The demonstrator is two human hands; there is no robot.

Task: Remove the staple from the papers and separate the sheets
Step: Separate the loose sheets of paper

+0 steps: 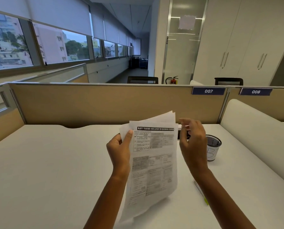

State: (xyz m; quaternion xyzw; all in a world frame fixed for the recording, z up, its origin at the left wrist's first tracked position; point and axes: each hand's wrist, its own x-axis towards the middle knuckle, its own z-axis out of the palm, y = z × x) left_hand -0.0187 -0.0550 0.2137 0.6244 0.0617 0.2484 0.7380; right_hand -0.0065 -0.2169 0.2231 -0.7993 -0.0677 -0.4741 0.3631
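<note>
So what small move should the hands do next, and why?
Probably bring the right hand to the fanned top right corner of the printed white paper sheets and peel one off. The left hand already pinches their top left corner, and the right hand hovers beside them, holding nothing.

- I am seeing the papers (pixel 154 162) looking like thin matt white paper, printed in black.
- The counter (pixel 47 162) is showing a smooth, matt white finish.
- The pen cup (pixel 213 142) is looking like black wire mesh.
- The partition (pixel 96 103) is appearing as matt beige cloth.
</note>
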